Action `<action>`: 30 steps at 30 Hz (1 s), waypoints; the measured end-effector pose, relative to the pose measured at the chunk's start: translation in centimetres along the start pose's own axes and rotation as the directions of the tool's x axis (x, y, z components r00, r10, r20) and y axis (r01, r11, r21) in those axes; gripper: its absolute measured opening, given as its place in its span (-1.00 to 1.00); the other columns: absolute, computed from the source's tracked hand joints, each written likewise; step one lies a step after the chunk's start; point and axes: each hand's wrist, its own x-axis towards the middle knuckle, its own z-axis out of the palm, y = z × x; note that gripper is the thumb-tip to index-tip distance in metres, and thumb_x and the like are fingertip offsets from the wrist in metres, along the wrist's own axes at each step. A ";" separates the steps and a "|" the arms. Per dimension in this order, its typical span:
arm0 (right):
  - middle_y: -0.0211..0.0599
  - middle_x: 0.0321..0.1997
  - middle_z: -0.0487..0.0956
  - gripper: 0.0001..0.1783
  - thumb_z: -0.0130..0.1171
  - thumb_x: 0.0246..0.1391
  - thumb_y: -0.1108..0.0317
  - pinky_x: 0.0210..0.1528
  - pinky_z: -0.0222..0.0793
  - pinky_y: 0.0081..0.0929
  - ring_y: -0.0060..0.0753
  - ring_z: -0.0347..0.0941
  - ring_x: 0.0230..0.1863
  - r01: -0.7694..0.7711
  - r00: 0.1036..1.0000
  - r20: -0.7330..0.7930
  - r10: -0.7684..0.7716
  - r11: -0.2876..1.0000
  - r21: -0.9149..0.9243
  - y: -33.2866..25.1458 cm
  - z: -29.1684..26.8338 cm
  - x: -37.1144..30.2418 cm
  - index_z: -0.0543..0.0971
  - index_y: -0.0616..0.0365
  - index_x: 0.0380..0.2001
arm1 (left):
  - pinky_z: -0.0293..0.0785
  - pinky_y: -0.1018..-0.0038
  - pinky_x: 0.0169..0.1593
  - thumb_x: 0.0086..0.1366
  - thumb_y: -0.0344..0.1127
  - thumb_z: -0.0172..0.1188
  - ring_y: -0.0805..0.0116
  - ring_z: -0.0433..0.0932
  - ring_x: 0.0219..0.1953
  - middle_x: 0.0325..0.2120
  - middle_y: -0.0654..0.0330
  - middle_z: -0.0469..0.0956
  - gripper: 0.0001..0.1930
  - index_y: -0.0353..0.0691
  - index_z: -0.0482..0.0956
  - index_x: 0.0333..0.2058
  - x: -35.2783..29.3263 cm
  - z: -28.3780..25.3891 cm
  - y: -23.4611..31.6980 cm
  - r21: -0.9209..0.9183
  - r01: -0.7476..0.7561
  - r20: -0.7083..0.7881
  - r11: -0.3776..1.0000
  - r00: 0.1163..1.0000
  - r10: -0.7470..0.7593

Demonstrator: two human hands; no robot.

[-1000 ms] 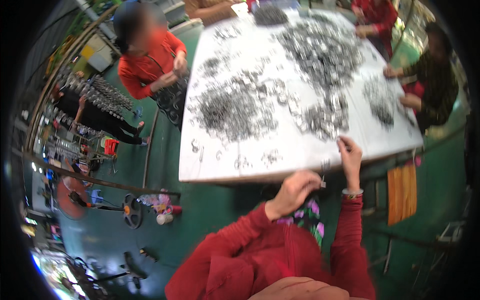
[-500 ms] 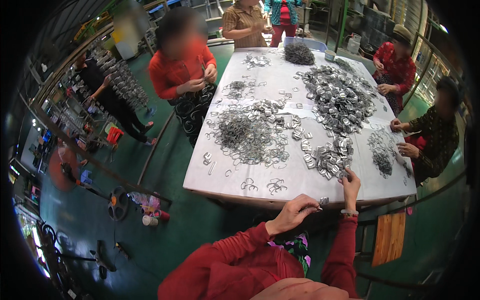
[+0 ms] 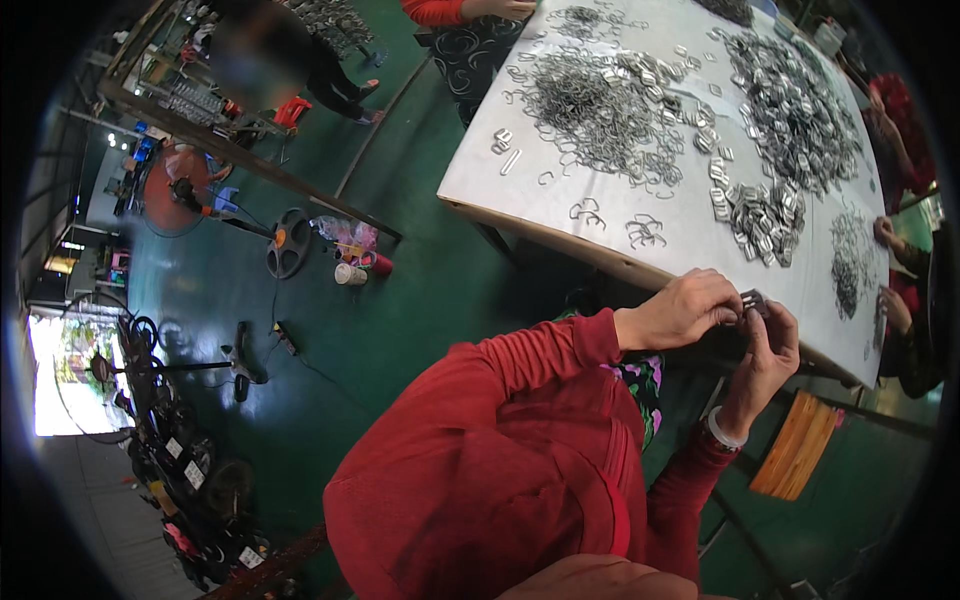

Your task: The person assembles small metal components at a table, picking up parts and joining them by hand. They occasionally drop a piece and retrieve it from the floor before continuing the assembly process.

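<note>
My left hand point(image 3: 692, 308) and my right hand point(image 3: 765, 362) meet just off the near edge of the table. Between their pinched fingertips is a small grey metal buckle point(image 3: 754, 299) with slots; both hands are closed on it. Whether a second small piece is in the left fingers is hidden. Just beyond, a heap of similar buckles point(image 3: 765, 222) lies on the white-covered table point(image 3: 480, 178). A large tangle of thin bent wire pieces point(image 3: 590, 108) spreads to the left, with a few loose wire pieces point(image 3: 645, 231) closer to me.
A bigger buckle pile point(image 3: 800, 115) fills the table's far right. Co-workers' hands point(image 3: 895, 308) rest at the right edge, beside more wire pieces point(image 3: 846, 280). A wooden stool point(image 3: 796, 445) stands below at right. Left on the green floor are a fan point(image 3: 290, 243) and cups point(image 3: 350, 274).
My right hand has drawn back from the buckle heap and met my left hand at the table's near edge. The view has swung left and downward.
</note>
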 end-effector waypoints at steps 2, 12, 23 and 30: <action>-0.23 -0.33 0.58 -0.76 0.16 -0.05 0.69 -0.35 0.38 -0.68 -0.55 0.46 -0.40 -0.019 1.000 0.016 0.019 1.000 0.025 0.0 -0.4 0.0 0.51 0.33 -0.25 | 0.36 0.35 -0.21 0.10 -0.44 0.19 0.15 0.47 -0.32 -0.45 0.15 0.49 -0.89 -0.25 0.49 -0.37 -0.6 0.5 -0.7 0.000 0.005 0.009 1.000 1.000 -0.005; -0.15 -0.39 0.58 -0.76 0.17 -0.08 0.70 -0.42 0.44 -0.62 -0.46 0.49 -0.46 -0.130 0.991 0.049 0.125 0.987 0.097 1.4 -1.5 -0.1 0.50 0.35 -0.27 | 0.44 0.39 -0.31 0.10 -0.36 0.23 0.23 0.53 -0.41 -0.47 0.15 0.60 -0.90 -0.23 0.63 -0.42 1.1 -10.2 -13.1 0.483 0.252 -0.250 0.839 0.958 -0.143; -0.13 -0.40 0.58 -0.76 0.16 -0.11 0.72 -0.41 0.45 -0.61 -0.46 0.50 -0.48 -0.130 0.991 0.044 0.129 0.991 0.024 0.4 -1.0 -0.2 0.50 0.37 -0.29 | 0.45 0.24 -0.16 0.04 -0.28 0.24 0.13 0.43 -0.17 -0.41 0.14 0.46 -0.87 -0.21 0.57 -0.49 2.3 -9.8 -19.7 0.817 0.199 0.027 0.541 0.924 -0.380; -0.17 -0.38 0.57 -0.81 0.15 -0.08 0.69 -0.34 0.45 -0.59 -0.46 0.50 -0.45 -0.094 0.996 -0.012 0.094 0.996 -0.004 0.2 0.0 0.6 0.50 0.39 -0.31 | 0.40 0.16 -0.27 0.03 -0.55 0.02 -0.04 0.44 -0.28 -0.41 -0.03 0.43 -0.87 -0.33 0.36 -0.38 2.4 -11.9 -22.1 0.820 0.099 -0.049 0.564 0.994 -0.103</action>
